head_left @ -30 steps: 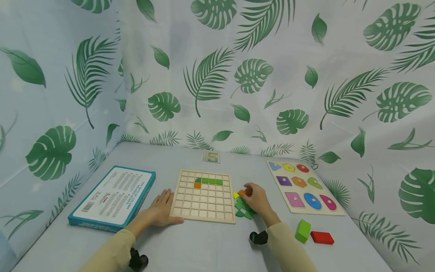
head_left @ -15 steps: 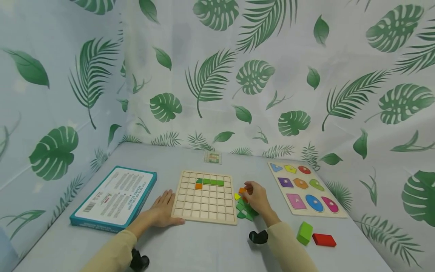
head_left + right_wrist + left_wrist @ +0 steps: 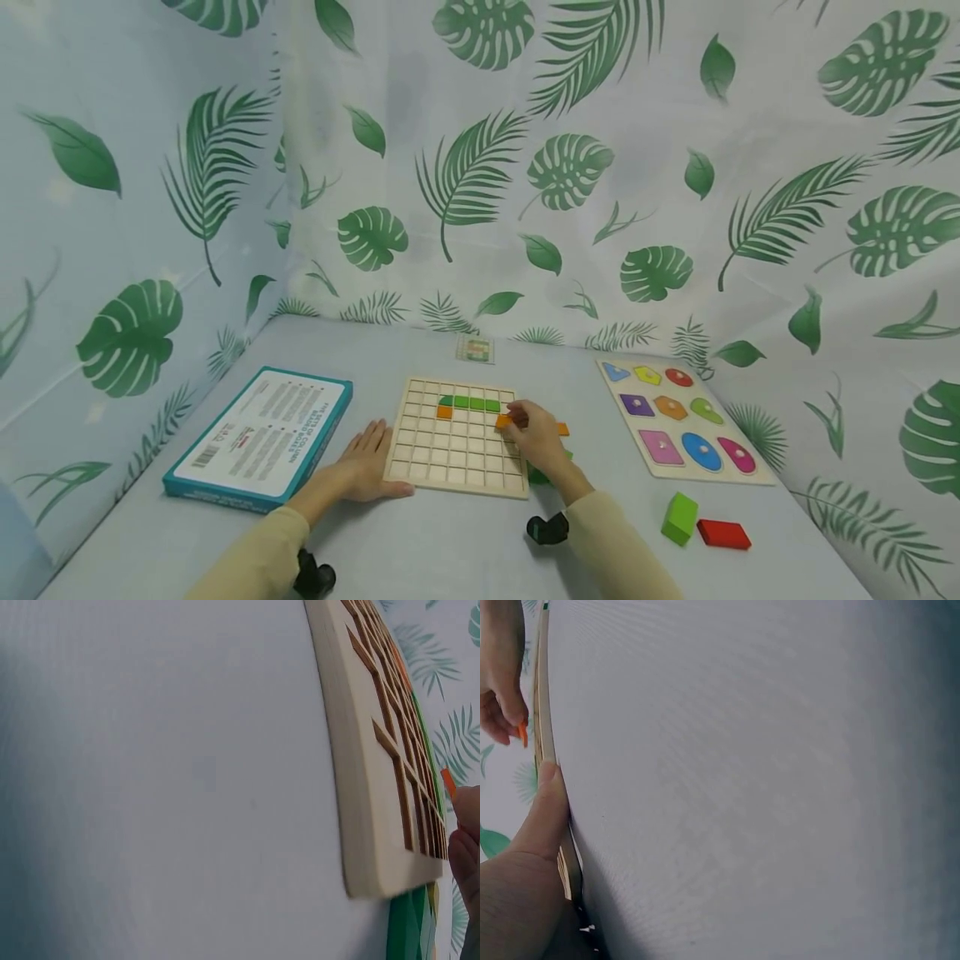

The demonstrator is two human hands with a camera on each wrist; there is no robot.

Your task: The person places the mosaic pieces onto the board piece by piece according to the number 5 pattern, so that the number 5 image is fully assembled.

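Note:
My right hand (image 3: 537, 435) pinches a small orange tile (image 3: 501, 422) over the right side of the wooden grid board (image 3: 450, 454). In the right wrist view, the orange tile (image 3: 448, 781) pokes out from the fingertips above the board. Flat on the table, my left hand (image 3: 363, 467) lies with fingers straight at the board's left edge, its thumb (image 3: 549, 799) against the near corner. A row of green tiles (image 3: 477, 404) and one orange tile (image 3: 445, 412) sit in the grid. Loose green tiles (image 3: 538, 476) lie right of the board, partly hidden by the right hand.
Left of the board lies a teal-edged box (image 3: 258, 437). A shape puzzle board (image 3: 656, 457) is at the right, with a green block (image 3: 680, 518) and red block (image 3: 723, 534) nearer. A small pattern card (image 3: 476, 349) lies behind the grid. Another orange piece (image 3: 563, 429) shows beside the right hand.
My right hand has picked an orange tile from the loose pieces and moved left with it over the grid board. The left hand stays at the board's edge. The head view has shifted slightly.

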